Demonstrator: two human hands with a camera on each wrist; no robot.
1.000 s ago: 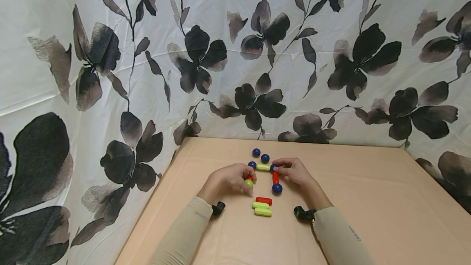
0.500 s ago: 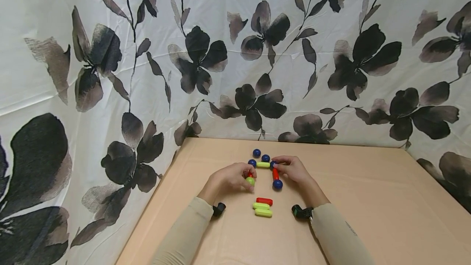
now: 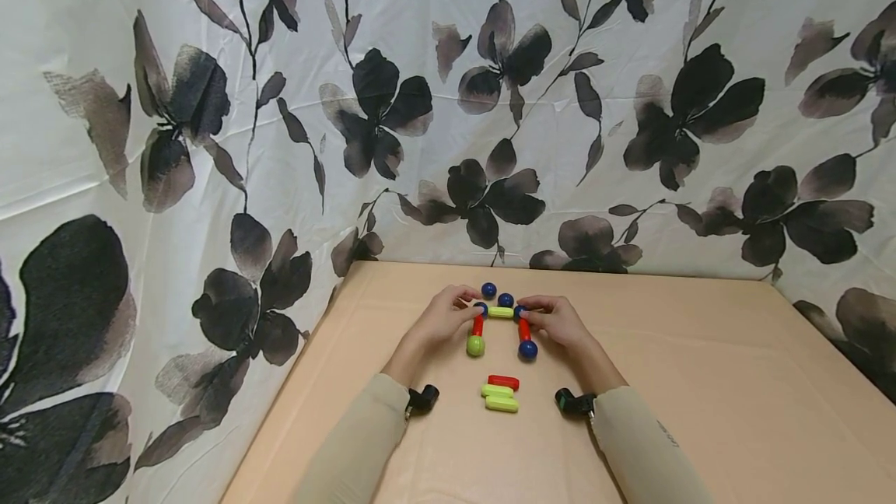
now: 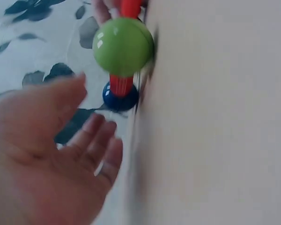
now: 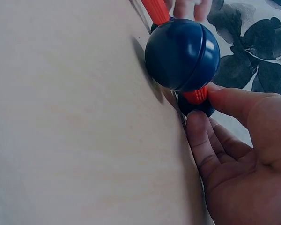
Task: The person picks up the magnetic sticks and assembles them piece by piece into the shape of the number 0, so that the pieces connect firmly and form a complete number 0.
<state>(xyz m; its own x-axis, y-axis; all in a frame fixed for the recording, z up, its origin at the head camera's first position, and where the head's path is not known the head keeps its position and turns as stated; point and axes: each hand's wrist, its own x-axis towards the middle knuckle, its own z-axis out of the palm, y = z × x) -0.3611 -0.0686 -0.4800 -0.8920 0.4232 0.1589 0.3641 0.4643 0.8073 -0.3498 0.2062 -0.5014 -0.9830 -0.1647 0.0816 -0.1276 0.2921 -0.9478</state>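
Observation:
Balls and rods are joined into a three-sided frame on the table. Its yellow-green rod (image 3: 500, 313) spans the far side between two blue balls. A red rod (image 3: 478, 326) on the left runs nearer to a green ball (image 3: 476, 345); another red rod (image 3: 525, 330) on the right ends in a near blue ball (image 3: 528, 350). My left hand (image 3: 442, 316) is beside the far left blue ball (image 4: 120, 97); in the left wrist view its fingers are spread, apart from the ball. My right hand (image 3: 560, 321) pinches the far right blue ball (image 5: 210, 108) between thumb and fingers.
Two loose blue balls, one (image 3: 488, 290) left of the other (image 3: 505, 300), lie beyond the frame. Nearer lie a loose red rod (image 3: 503, 383) and two yellow-green rods (image 3: 501, 404). A floral cloth (image 3: 448, 123) hangs behind the table (image 3: 700, 379).
My left hand has let go near the left red rod and green ball and moved away to the far left blue ball, uncovering them. The right hand holds almost still.

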